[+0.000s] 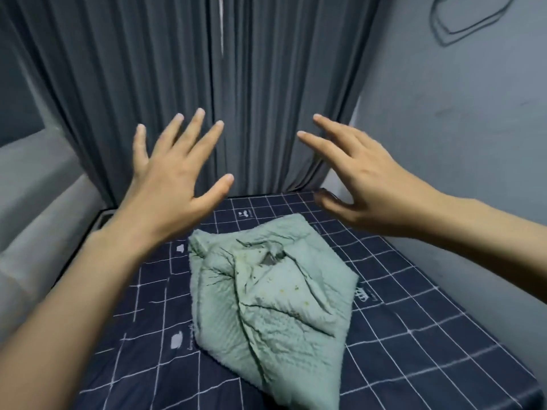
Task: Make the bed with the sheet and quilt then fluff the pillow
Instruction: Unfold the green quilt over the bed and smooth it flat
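Observation:
A pale green quilt point(266, 294) lies crumpled in a heap in the middle of the bed. Under it a dark navy sheet point(414, 321) with a white grid pattern covers the mattress. My left hand point(174, 179) is raised above the bed's far left part, fingers spread and straight, holding nothing. My right hand point(361, 184) is raised above the far right part, fingers stretched forward, also holding nothing. Both hands hover in the air, apart from the quilt. No pillow is in sight.
Dark grey curtains point(207, 84) hang at the far end of the bed. A grey wall point(458, 113) runs along the right side. A grey padded ledge point(38, 187) borders the left side.

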